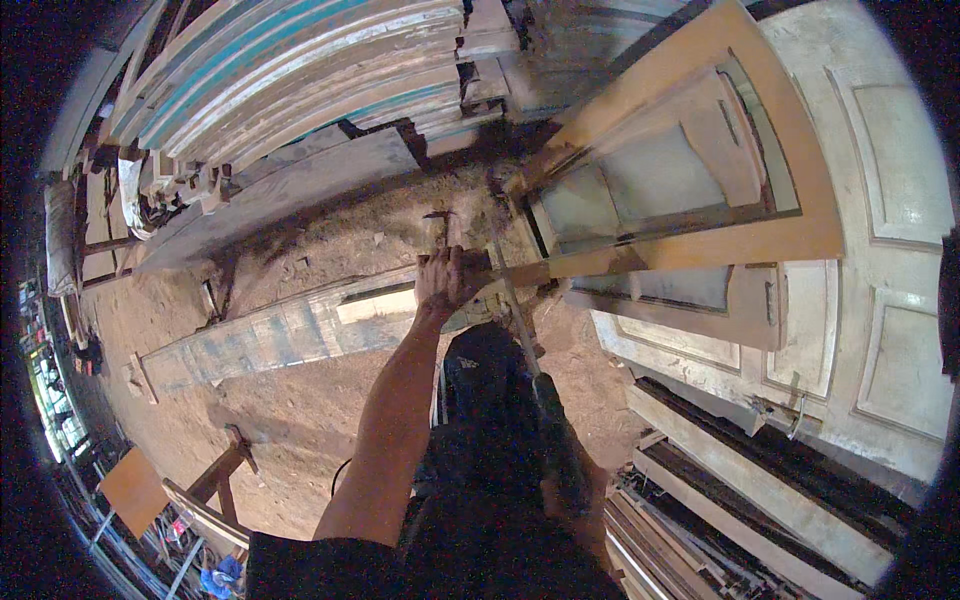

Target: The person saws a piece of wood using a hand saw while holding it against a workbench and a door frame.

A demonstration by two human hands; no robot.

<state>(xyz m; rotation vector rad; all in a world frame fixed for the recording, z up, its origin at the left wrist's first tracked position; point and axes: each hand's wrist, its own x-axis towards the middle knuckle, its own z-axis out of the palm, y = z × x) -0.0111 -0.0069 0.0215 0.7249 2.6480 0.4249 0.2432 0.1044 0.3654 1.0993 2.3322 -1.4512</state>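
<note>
1. Across the brown dirt floor (pixel 310 425), a long, paint-stained wooden plank (pixel 250 343) runs rightward.
2. Bare left hand (pixel 447 282): fingers bent, closed over the shadowed end of a narrow orange-brown wooden rail (pixel 522 273).
3. Long, thin grey blade (pixel 517 310) crosses that rail.
4. Shadowed right hand (pixel 564 458): finger spread and hold, I cannot tell.

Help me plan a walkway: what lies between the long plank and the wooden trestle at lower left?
Brown earth floor separates plank and trestle in the head view.
</note>
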